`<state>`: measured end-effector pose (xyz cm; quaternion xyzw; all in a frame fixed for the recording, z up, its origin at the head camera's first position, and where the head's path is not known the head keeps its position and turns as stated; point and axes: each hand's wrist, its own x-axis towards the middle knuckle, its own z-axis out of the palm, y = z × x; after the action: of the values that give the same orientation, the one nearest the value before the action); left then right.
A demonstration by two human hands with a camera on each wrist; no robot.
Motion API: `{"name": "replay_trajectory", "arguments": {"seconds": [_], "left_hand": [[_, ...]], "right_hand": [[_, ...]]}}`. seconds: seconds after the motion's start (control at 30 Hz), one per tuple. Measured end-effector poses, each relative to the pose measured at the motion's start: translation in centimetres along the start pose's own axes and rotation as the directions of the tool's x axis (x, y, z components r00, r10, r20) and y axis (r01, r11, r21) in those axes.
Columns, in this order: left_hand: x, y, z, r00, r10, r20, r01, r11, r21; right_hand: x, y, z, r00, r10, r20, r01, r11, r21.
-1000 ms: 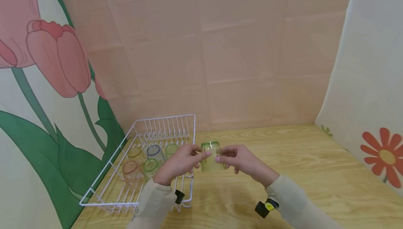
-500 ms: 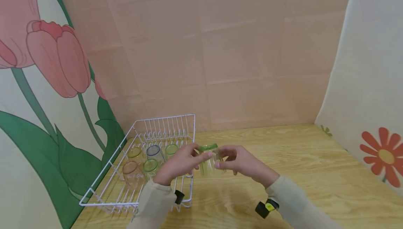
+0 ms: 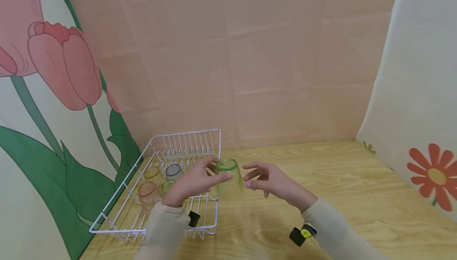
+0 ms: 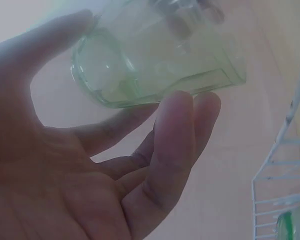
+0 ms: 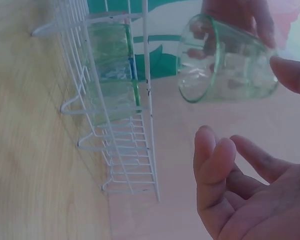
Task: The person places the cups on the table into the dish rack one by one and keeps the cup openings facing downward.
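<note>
My left hand (image 3: pixel 200 176) grips a pale green glass tumbler (image 3: pixel 230 186) between thumb and fingers, above the table just right of the wire rack. Its darker green ring end faces up, tilted slightly. In the left wrist view, the fingers bend along the side of the tumbler (image 4: pixel 160 65). To its right, my right hand (image 3: pixel 269 178) has loosely bent fingers with nothing gripped. In the right wrist view, that thumb (image 5: pixel 290 72) lies close to the tumbler's end; whether it touches is unclear, while the other fingers are apart from it.
A white wire dish rack (image 3: pixel 217 212) stands on the wooden table (image 3: pixel 303 156) at the left. It holds an orange-tinted glass (image 3: pixel 147 196), a yellow glass (image 3: pixel 153 172), a blue-rimmed glass (image 3: pixel 173 170) and green ones, partly behind my left hand. Fabric (image 3: pixel 264 73) hangs behind.
Both hands held the tumbler earlier. The right fingers have let go, and the left hand has moved the tumbler slightly left, toward the rack. The right hand has stayed almost in place.
</note>
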<state>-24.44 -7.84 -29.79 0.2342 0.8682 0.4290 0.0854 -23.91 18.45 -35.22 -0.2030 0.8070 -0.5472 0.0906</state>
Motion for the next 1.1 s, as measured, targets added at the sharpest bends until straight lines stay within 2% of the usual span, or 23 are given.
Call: {"name": "replay_trajectory", "arguments": {"seconds": [0.1, 0.2, 0.33, 0.47, 0.63, 0.9, 1.03, 1.1], "left_hand": [[-0.5, -0.2, -1.0, 0.998, -0.027, -0.060, 0.031, 0.998, 0.058], [-0.9, -0.5, -1.9, 0.991, -0.076, -0.110, 0.088, 0.990, 0.111], [-1.3, -0.7, -2.9, 0.986, -0.121, -0.117, 0.137, 0.980, 0.142], [-1.6, -1.1, -3.7, 0.984, -0.134, -0.115, 0.155, 0.968, 0.196], [-1.7, -2.1, -4.4, 0.974, -0.200, -0.109, 0.220, 0.951, 0.218], [-0.8, -4.5, -4.2, 0.939, -0.331, -0.093, 0.344, 0.898, 0.275], [-0.3, -5.6, -3.5, 0.927, -0.368, -0.080, 0.376, 0.894, 0.244], [-0.2, -6.0, -3.2, 0.925, -0.368, -0.092, 0.379, 0.892, 0.247]], "right_hand": [[-0.1, 0.0, -0.4, 1.000, 0.006, -0.017, -0.006, 1.000, 0.009], [-0.2, -0.2, -0.7, 1.000, 0.000, -0.022, 0.000, 1.000, 0.007], [-0.3, -0.4, -1.1, 1.000, -0.001, -0.017, 0.001, 1.000, 0.006], [-0.3, -0.2, -1.1, 1.000, 0.005, -0.012, -0.005, 1.000, 0.012], [-0.3, 0.3, -1.0, 1.000, 0.023, -0.016, -0.023, 1.000, 0.016], [-0.4, 0.6, -0.9, 1.000, -0.003, -0.008, 0.003, 1.000, -0.004], [-0.4, 0.6, -0.7, 1.000, -0.002, 0.006, 0.002, 1.000, 0.005], [-0.5, 0.6, -0.6, 1.000, 0.003, 0.013, -0.003, 1.000, 0.005]]}}
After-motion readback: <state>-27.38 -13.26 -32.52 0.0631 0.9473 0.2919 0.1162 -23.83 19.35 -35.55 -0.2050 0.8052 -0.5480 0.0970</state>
